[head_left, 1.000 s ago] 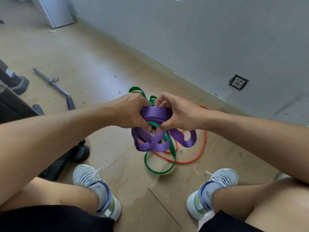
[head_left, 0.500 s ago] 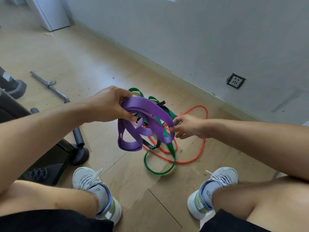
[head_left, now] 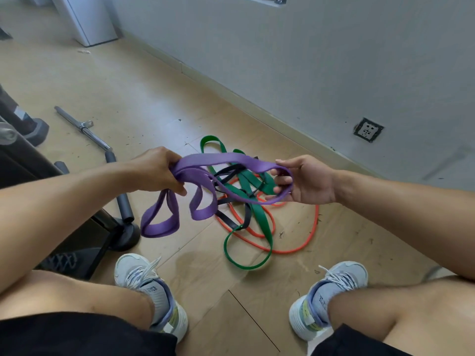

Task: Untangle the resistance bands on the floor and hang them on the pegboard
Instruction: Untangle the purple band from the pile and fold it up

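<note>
Purple band (head_left: 231, 159) between both hands (head_left: 156, 173) (head_left: 308, 182)

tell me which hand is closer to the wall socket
Right. The right hand lies just below and left of the wall socket in the view; the left hand is farther left, at the other end of the purple band.

The floor (head_left: 133, 80) is pale wood-look planking, scattered with small dark specks and carrying a soft sheen of light near the far corner. A plain grey wall (head_left: 334, 55) runs diagonally along it above a low skirting board (head_left: 232, 89), with an outlet (head_left: 368, 130) set low on the right. A white cabinet (head_left: 88, 20) stands top left, a chrome bar with a grey grip (head_left: 86, 127) lies on the floor, and black equipment (head_left: 84, 242) fills the left edge.
</note>
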Demonstrator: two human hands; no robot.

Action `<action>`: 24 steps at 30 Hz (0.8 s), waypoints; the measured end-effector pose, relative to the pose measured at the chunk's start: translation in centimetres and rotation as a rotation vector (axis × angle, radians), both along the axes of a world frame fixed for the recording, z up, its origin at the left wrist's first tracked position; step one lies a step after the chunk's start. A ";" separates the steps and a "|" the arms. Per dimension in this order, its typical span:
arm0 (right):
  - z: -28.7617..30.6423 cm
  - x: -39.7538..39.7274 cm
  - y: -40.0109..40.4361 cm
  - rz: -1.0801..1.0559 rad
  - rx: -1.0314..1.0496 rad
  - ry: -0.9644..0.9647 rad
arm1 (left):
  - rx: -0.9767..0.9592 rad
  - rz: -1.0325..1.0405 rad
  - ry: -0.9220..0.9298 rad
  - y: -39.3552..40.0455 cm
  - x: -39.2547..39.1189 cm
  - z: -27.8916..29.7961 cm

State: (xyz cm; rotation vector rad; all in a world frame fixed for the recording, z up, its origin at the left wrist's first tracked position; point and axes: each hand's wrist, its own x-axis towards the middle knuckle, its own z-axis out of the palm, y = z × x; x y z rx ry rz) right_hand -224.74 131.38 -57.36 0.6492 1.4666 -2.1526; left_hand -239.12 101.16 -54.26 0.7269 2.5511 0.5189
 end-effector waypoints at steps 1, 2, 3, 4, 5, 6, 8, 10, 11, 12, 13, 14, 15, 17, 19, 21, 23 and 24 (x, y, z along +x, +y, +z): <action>0.0 0.1 -0.1 0.028 0.082 0.010 | 0.000 0.007 0.006 -0.2 -0.2 0.0; 0.1 0.1 -0.3 0.064 0.195 0.032 | -0.003 0.009 0.011 -0.5 -0.2 0.0; -0.1 0.2 -0.4 0.100 0.323 0.058 | -0.006 0.005 0.010 -0.6 -0.1 0.0; -0.4 0.2 -0.6 0.139 0.455 0.075 | -0.010 -0.010 0.002 -0.6 0.1 0.0; -0.7 0.3 -0.7 0.180 0.584 0.082 | -0.013 -0.034 -0.005 -0.5 0.3 0.0; -1.0 0.3 -0.9 0.225 0.711 0.086 | -0.016 -0.062 -0.003 -0.2 0.6 0.1; -1.2 0.2 -1.4 0.304 0.932 0.123 | -0.016 -0.106 0.022 0.6 1.1 0.3; -0.8 0.1 -2.1 0.324 1.023 0.231 | -0.009 -0.150 0.033 1.5 1.6 0.5; -0.4 0.0 -2.5 0.336 1.029 0.296 | -0.011 -0.173 0.032 1.9 1.9 0.7; 0.0 0.0 -3.1 0.358 1.022 0.355 | -0.014 -0.195 0.028 2.4 2.3 0.8; 0.5 0.0 -3.7 0.385 1.008 0.410 | -0.014 -0.211 0.019 2.7 2.6 1.0; 0.9 0.0 -4.4 0.417 0.997 0.455 | -0.013 -0.226 0.006 3.0 2.9 1.1; 1.1 0.0 -5.0 0.445 0.986 0.488 | -0.006 -0.240 -0.005 3.3 3.2 1.3; 1.3 0.0 -5.9 0.473 0.944 0.529 | 0.013 -0.265 -0.009 3.7 3.6 1.8; 1.2 0.0 -6.3 0.460 0.916 0.565 | 0.027 -0.285 -0.010 4.1 3.9 2.2; 1.3 -0.1 -6.4 0.440 0.922 0.602 | 0.040 -0.297 -0.004 4.2 4.1 2.5; 1.5 0.0 -6.1 0.415 0.912 0.625 | 0.051 -0.310 0.009 4.2 4.2 2.5; 1.7 0.0 -6.0 0.404 0.888 0.620 | 0.055 -0.320 0.011 4.2 4.3 2.4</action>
